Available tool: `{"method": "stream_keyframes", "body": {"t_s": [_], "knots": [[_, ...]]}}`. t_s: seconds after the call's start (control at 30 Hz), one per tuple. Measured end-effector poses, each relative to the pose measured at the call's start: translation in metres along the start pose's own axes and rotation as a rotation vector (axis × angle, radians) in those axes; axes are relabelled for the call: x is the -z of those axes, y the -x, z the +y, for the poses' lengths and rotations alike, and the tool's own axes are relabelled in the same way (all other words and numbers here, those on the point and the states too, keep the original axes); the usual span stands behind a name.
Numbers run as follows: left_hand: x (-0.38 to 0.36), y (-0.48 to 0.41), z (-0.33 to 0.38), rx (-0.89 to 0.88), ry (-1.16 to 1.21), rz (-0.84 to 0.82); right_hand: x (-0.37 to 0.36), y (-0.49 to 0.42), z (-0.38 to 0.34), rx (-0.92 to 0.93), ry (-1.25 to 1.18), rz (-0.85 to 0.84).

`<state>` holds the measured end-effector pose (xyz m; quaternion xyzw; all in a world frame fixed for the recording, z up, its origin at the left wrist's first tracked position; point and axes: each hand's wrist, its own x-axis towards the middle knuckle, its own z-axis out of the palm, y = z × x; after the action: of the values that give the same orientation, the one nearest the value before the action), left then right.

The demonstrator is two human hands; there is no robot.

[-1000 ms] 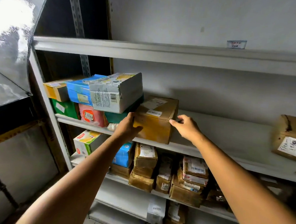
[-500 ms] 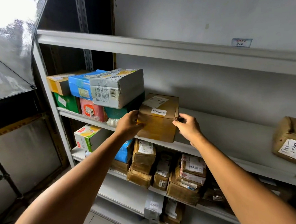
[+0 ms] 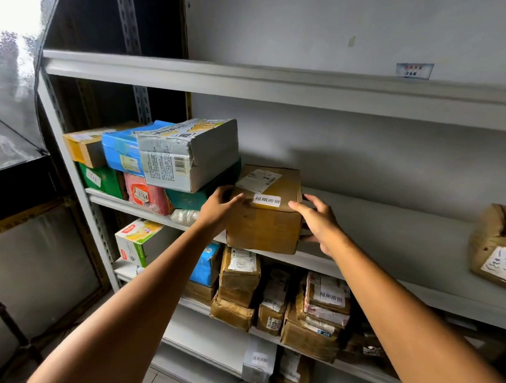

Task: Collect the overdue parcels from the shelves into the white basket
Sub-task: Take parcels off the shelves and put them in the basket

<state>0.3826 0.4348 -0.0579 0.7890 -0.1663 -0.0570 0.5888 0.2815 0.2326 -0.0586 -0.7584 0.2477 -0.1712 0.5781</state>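
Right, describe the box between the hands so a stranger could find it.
On the white rack's middle shelf, coloured boxes fill the left end. Right of them sits the brown box, between left hand and right hand. Its neighbours are bright; it is plain cardboard with white labels on top.

Glare's blowing out the upper left, lower shelves (image 3: 204,333) are sitting pretty dim, frame edges are bending, maybe blurring slightly.

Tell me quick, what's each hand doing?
Left hand: grips the brown cardboard box at its left corner.
Right hand: open, straight fingers against its right side.
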Motion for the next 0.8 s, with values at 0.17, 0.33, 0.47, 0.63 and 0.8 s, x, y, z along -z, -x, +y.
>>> {"method": "stream_keyframes", "body": {"t_s": [0.17,0.33,0.47,0.63,0.8], "knots": [[0.000,-0.009,-0.001,0.088,0.096,-0.042,0.002,-0.002,-0.001,-0.025,-0.057,-0.028],[0.005,-0.001,-0.004,0.091,0.135,-0.072,0.004,0.003,0.004,0.011,-0.064,-0.021],[0.010,0.016,-0.016,0.089,0.166,-0.094,0.006,0.011,0.008,0.056,-0.062,-0.030],[0.015,0.027,-0.017,0.120,0.180,-0.196,0.010,0.020,0.016,0.087,-0.014,-0.058],[0.017,0.032,-0.017,0.132,0.224,-0.252,0.009,0.026,0.018,0.083,0.007,-0.038]]}}
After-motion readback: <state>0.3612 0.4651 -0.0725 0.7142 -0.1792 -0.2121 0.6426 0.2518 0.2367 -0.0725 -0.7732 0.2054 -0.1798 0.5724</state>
